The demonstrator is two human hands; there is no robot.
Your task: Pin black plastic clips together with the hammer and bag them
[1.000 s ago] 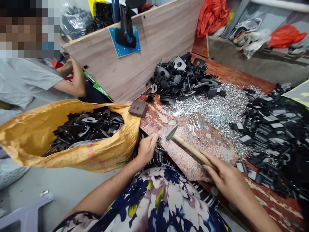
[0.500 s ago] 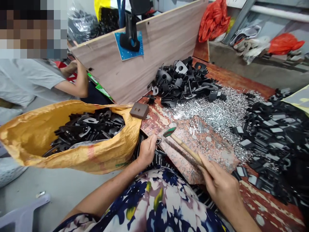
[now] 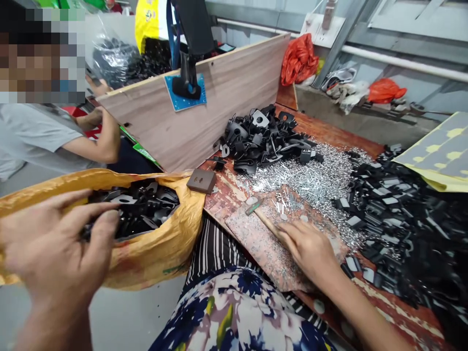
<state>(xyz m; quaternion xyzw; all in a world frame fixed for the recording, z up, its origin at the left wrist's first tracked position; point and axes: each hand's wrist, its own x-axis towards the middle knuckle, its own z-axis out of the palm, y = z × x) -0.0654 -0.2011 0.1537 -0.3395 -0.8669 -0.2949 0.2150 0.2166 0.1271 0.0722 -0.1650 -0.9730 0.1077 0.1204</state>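
My left hand (image 3: 54,243) hovers close to the camera over the open yellow sack (image 3: 161,253), fingers spread and curved, with nothing visible in them. The sack is full of black plastic clips (image 3: 146,209). My right hand (image 3: 310,248) is closed round the wooden handle of a small hammer (image 3: 261,217). The hammer's head rests on a speckled stone slab (image 3: 256,243) that lies at the table's near edge. A few loose nails lie on the slab beside the hammer head.
A heap of silver nails (image 3: 314,178) covers the table's middle, with black clips (image 3: 266,136) behind it and more clips (image 3: 398,204) to the right. A wooden board (image 3: 226,92) stands at the back left. A brown block (image 3: 201,180) lies near the sack. A co-worker's arm (image 3: 87,141) is at the left.
My left hand left the slab's edge and swung up and left over the sack, opening. The right hand slid up the hammer handle, and the hammer head now rests on the slab.
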